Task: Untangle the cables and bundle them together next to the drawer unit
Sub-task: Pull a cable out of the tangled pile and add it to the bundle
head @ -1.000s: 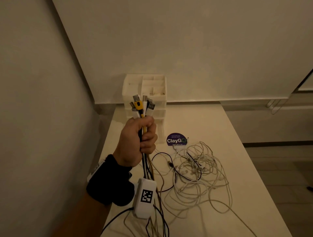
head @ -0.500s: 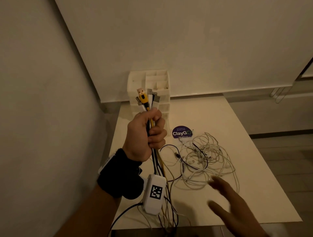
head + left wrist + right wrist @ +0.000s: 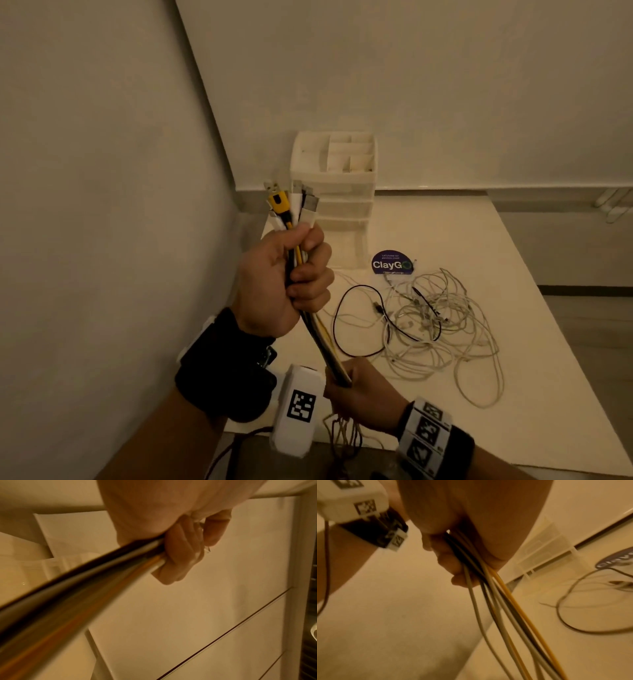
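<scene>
My left hand [image 3: 301,274] is raised in front of the white drawer unit [image 3: 335,185] and grips a bundle of cables [image 3: 323,342]. Their USB plugs [image 3: 291,205], one of them yellow, stick up above the fist. My right hand [image 3: 347,378] grips the same bundle lower down, near the table's front edge, and the loose ends hang below it. In the left wrist view the fingers [image 3: 183,550] curl round the blurred bundle [image 3: 82,591]. The right wrist view shows white, black and yellow cables [image 3: 496,601] running out of my fist. A tangle of white and black cables [image 3: 431,318] lies on the table.
The white table [image 3: 513,260] stands in a corner, with walls on the left and behind. A round purple ClayGo sticker [image 3: 392,263] lies beside the drawer unit. The table's right and front edges drop to the floor.
My right hand has come in from the lower right and taken hold of the bundle below my left hand. The left hand still holds the plugs upright.
</scene>
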`<action>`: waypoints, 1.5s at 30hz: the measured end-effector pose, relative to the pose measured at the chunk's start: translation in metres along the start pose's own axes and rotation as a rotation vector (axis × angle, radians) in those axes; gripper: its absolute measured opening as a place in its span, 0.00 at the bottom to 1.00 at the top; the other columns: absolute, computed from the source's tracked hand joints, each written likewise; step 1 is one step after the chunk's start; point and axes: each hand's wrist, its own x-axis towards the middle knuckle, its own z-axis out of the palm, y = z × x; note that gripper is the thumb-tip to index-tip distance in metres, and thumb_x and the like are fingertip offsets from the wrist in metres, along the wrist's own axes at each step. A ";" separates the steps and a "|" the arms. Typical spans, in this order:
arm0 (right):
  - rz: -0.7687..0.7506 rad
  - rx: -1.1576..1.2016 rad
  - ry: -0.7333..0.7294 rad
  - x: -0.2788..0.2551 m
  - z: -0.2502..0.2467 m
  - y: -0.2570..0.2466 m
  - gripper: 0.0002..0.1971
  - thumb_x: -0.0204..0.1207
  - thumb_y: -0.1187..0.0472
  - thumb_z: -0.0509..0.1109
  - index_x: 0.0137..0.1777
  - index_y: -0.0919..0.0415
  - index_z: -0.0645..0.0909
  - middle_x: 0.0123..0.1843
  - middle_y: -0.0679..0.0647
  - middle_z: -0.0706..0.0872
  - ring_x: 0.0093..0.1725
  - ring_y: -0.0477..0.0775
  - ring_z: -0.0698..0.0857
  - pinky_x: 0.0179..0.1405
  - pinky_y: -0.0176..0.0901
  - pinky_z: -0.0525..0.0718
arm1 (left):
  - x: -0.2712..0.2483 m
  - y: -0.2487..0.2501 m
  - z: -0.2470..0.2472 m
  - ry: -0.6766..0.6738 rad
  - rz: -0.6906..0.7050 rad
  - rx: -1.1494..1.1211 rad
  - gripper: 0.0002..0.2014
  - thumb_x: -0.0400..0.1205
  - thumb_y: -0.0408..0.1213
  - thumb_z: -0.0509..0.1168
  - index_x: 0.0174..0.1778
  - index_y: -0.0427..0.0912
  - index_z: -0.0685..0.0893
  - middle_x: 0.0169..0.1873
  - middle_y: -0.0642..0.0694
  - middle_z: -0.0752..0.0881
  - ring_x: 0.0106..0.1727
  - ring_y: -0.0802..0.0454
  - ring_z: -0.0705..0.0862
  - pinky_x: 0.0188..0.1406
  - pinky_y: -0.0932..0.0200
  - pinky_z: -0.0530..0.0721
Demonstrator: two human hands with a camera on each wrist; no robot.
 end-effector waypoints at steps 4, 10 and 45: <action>0.108 0.034 0.047 -0.011 -0.004 0.039 0.23 0.70 0.42 0.70 0.22 0.56 0.77 0.23 0.54 0.81 0.24 0.50 0.80 0.34 0.42 0.80 | 0.002 0.002 0.001 -0.067 0.005 -0.020 0.14 0.74 0.46 0.70 0.34 0.44 0.72 0.22 0.50 0.60 0.19 0.56 0.55 0.17 0.64 0.54; 0.279 0.003 0.068 -0.012 0.000 0.076 0.26 0.71 0.38 0.69 0.19 0.53 0.71 0.20 0.50 0.74 0.23 0.49 0.74 0.32 0.43 0.75 | 0.018 -0.005 0.014 -0.172 -0.002 -0.010 0.13 0.76 0.45 0.67 0.35 0.44 0.71 0.22 0.50 0.60 0.19 0.57 0.55 0.17 0.62 0.52; 0.192 -1.312 -0.404 0.108 -0.079 0.123 0.15 0.81 0.70 0.60 0.66 0.70 0.74 0.68 0.66 0.73 0.66 0.69 0.73 0.61 0.60 0.76 | 0.043 -0.004 -0.035 0.140 0.079 -0.045 0.13 0.74 0.45 0.70 0.34 0.44 0.72 0.21 0.51 0.61 0.19 0.57 0.56 0.16 0.63 0.54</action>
